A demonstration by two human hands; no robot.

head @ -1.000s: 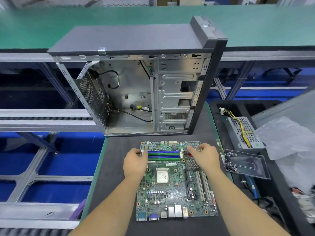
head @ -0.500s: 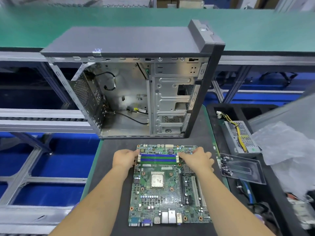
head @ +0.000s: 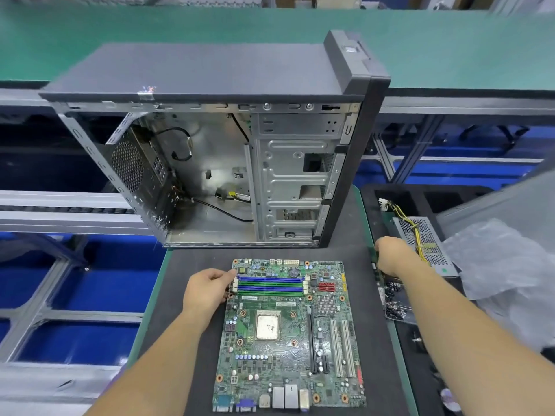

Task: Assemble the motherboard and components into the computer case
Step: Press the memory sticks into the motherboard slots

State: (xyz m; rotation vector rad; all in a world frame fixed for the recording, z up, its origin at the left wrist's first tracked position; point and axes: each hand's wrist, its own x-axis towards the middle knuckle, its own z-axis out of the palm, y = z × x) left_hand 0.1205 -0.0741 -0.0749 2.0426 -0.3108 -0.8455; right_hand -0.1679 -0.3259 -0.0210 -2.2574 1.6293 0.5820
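My left hand rests loosely curled at the left end of the RAM slots of the board, lying flat on the near table; I judge it light, stiff, fragile, best held by its bare edges. My right hand pinches something thin at the table's right edge. Beyond stands the open case, then a green belt.
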